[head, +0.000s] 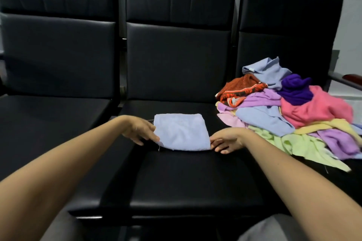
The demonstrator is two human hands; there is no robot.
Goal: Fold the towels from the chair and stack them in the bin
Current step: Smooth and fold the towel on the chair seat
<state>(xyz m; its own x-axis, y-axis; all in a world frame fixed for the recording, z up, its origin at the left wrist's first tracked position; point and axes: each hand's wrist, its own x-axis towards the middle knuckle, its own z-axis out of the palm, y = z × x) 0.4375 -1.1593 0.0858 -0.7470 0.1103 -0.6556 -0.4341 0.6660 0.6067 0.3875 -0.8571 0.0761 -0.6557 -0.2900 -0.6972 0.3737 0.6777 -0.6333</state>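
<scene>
- The left hand is open, its fingers stretched nearly straight, with the tips against the near left edge of the folded pale-blue towel.
- The right hand is open too, with its fingers loosely spread and the tips touching the towel's near right corner.
- Both bare forearms reach forward from the lower corners and angle inward, so the hands sit on either side of the towel.
- The towel lies flat, folded into a rough square, on the seat of the middle black chair.
- A loose pile of towels in pink, purple, lilac, blue, green, yellow and orange lies on the right chair, spilling slightly onto the middle seat and near the right hand.
- The left chair stands just beside the middle one.
</scene>
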